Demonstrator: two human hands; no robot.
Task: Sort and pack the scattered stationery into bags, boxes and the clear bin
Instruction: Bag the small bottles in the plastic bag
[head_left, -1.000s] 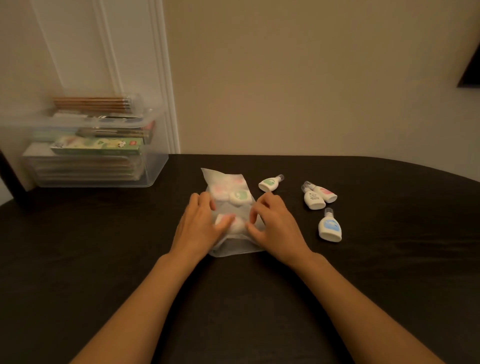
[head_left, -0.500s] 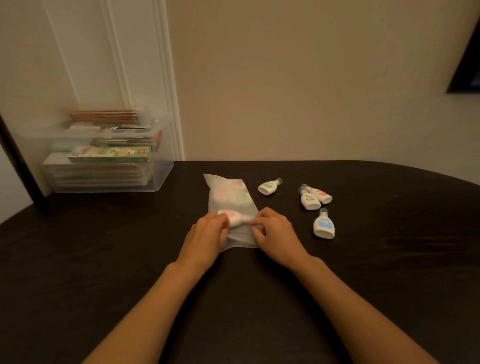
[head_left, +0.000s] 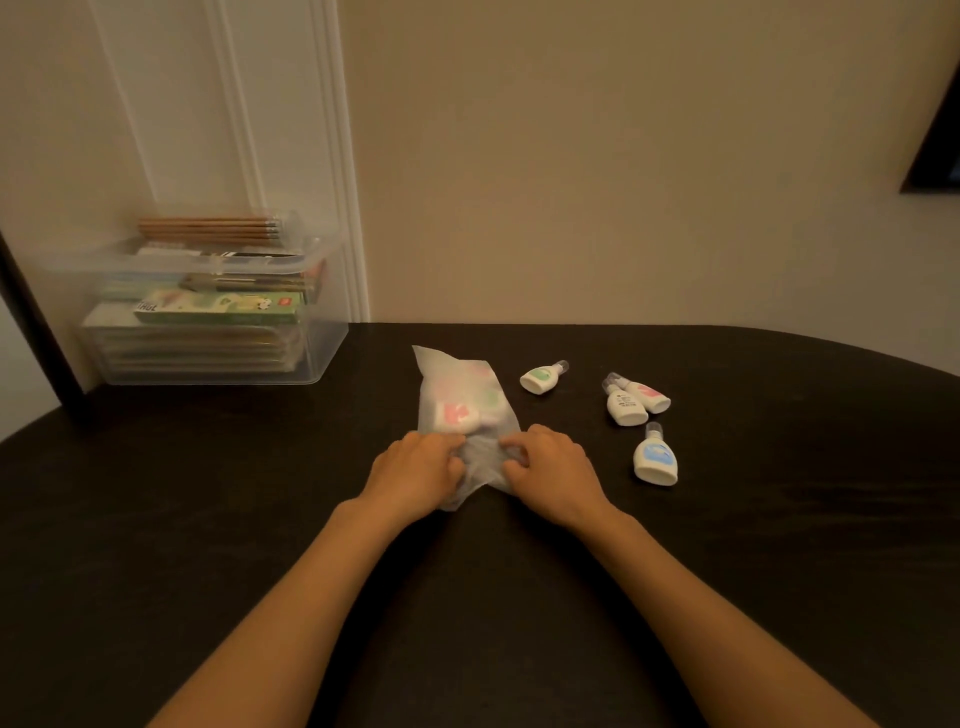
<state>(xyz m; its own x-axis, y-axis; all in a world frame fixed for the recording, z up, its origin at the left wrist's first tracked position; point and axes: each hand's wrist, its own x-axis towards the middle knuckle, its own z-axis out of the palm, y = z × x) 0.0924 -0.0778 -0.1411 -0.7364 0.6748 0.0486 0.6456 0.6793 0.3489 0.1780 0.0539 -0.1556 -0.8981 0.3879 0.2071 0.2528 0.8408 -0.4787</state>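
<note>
Across the foreground: dark table (head_left: 208, 519). Far left corner: clear bin (head_left: 327, 353), stacked with flat packs, a green carton (head_left: 218, 307) whose end lettering is too blurred to read, and wooden pencils (head_left: 208, 228) on top. Centre: frosted bag (head_left: 452, 374), lying flat, holding small bottles with pink and green labels. Left hand (head_left: 415, 470) and right hand (head_left: 550, 467) both pinch its crumpled near end, fingers curled into the plastic. Right of the bag, loose: green-label bottle (head_left: 540, 378); two touching bottles, printed white bottle (head_left: 626, 408) and pink-label bottle (head_left: 649, 396); blue-label bottle (head_left: 655, 460) nearest. Bottle print illegible.

"Hut" on end of green box (head_left: 223, 307) in clear bin (head_left: 324, 358); bottle (head_left: 655, 460) print illegible
</note>
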